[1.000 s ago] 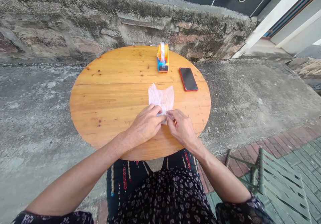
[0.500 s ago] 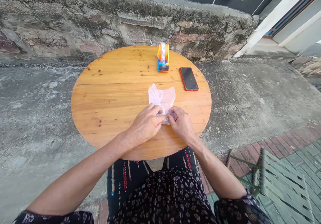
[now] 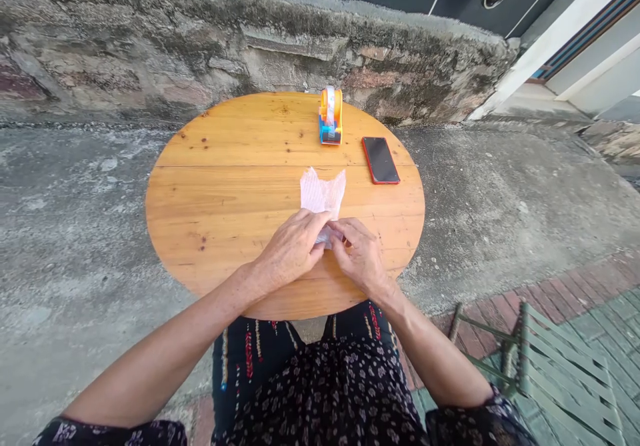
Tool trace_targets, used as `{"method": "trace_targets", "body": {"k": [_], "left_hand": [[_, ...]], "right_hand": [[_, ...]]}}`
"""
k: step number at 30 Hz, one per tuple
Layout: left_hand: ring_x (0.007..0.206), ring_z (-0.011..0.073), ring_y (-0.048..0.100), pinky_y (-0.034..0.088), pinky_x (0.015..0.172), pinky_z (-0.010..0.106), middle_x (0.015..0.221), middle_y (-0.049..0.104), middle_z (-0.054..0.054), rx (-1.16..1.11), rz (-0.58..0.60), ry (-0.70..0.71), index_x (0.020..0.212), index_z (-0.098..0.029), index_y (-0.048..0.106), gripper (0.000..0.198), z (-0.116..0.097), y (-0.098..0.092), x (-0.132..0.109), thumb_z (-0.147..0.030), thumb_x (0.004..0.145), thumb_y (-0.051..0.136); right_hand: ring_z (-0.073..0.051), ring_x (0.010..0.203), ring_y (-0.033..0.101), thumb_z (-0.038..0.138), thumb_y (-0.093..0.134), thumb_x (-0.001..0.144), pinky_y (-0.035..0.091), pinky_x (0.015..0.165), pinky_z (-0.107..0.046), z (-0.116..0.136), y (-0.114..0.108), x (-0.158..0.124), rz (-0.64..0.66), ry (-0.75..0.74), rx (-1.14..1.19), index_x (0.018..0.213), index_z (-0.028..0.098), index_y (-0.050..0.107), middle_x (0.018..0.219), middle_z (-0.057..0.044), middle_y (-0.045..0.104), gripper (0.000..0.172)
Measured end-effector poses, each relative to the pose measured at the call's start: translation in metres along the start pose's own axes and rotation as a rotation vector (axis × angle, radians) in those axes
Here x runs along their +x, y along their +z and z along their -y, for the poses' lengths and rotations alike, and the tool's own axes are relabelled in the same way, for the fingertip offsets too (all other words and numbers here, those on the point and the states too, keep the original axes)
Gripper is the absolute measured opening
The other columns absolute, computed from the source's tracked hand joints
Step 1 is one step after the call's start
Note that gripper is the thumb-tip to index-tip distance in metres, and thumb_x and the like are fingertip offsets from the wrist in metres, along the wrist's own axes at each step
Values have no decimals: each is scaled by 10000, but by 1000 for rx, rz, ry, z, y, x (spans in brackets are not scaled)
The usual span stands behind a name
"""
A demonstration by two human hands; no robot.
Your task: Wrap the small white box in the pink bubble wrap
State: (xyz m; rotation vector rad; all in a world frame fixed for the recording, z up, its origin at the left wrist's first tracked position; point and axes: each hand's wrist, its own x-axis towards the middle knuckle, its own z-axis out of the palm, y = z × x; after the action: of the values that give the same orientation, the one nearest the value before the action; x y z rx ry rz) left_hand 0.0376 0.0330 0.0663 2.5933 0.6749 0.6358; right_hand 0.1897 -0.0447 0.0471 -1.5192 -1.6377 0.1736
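Shifted since half a second ago: the left hand [image 3: 293, 243], now stretched flatter with fingers reaching over the middle of the whitish sheet [image 3: 314, 196]; drawn inward, too, the sheet's upper right corner, leaving a narrower spread. Barely moved, the right hand [image 3: 365, 256].

Pinched between right thumb and forefinger, the sheet's lower right part, with other fingers curled behind. Laid across from the left, long fingers over the folded lower half, thumb lower down near the front edge; cannot tell whether gripping or only pressing. Nearly touching, both sets of fingertips.

On the tape [image 3: 329, 106] in the yellow-and-blue tape dispenser [image 3: 331, 133], faint coloured marks, too small to read. Lying face up with a dark screen in a red case: phone [image 3: 381, 159].

Placed right of centre on the oval wooden table [image 3: 215, 199], the sheet, nearer the front rim than the back. Widest run of boards to the left; to the right, a shorter stretch before the rim. Near the far edge, the tape dispenser, with the stone wall [image 3: 175, 59] just beyond; near the right edge, the phone. Off past the right forearm, at lower right, a slatted chair [image 3: 565, 359], well apart from both hands.
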Motion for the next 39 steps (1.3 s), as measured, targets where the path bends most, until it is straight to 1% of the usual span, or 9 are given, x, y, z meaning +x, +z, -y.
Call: {"method": "trace_targets", "body": {"k": [8,12,15,18,23,27,34,36,39], "left_hand": [[1013,220,583,494,866,356,1089,636,75,-28,-38,22,1458,-200,260,691,4,4,-2,-89,832,531],[1052,221,580,495,912,374,1152,616,83,-73,-11,24,1460,-210,260,726,5,3,0,-63,801,530],[1173,218,538,477,980,379,1306,534,99,-124,-9,35,1461,-229,251,752,6,1,1,-37,783,515],[1280,228,471,443,1044,409,1403,454,105,-145,-9,31,1451,-247,265,727,7,0,2,-56,798,522],[1327,223,432,392,1101,405,1422,455,105,-196,17,25,1418,-214,341,645,8,-5,0,-67,810,498],[1168,196,561,453,1029,368,1296,573,86,-338,-4,-72,1364,-202,428,601,9,-11,-3,-48,785,478],[951,159,623,509,894,325,1018,659,42,-491,-329,-294,1037,-189,641,226,13,2,-20,-160,860,502],[866,154,619,521,817,313,930,648,31,-485,-323,-372,930,-185,650,131,12,8,-23,-243,858,557],[802,155,612,525,737,310,912,635,30,-512,-240,-502,926,-183,620,253,9,15,-22,-391,789,670]], "right_hand": [[-213,927,633,108,448,903,546,829,-384,5,2,1,39,-105,-123,1201,139,595,1003,-118,686,333],[-205,817,617,120,486,866,544,769,-393,10,3,-1,69,-11,-110,1418,147,387,959,-92,693,561],[-217,923,604,104,481,844,519,838,-415,18,-1,-3,137,2,-49,1504,173,213,1065,-86,685,716],[-253,985,582,79,434,843,474,864,-469,24,-6,-7,204,-64,-139,1524,148,148,1118,-111,676,742],[-261,928,584,27,372,821,453,812,-459,20,-9,-8,260,-115,-265,1508,117,213,1126,-128,684,710],[-228,920,604,37,388,870,459,845,-407,17,-9,0,282,-21,-203,1401,183,426,1108,-77,704,552],[-238,893,618,97,552,877,430,853,-420,18,-6,7,276,-26,-232,1313,188,498,1046,-73,721,449],[-253,911,609,105,550,881,427,838,-424,18,-5,4,263,-37,-244,1331,189,481,1061,-79,718,463],[-265,913,598,117,520,894,429,819,-426,17,-1,0,241,-46,-253,1355,174,458,1064,-90,711,469]]}}
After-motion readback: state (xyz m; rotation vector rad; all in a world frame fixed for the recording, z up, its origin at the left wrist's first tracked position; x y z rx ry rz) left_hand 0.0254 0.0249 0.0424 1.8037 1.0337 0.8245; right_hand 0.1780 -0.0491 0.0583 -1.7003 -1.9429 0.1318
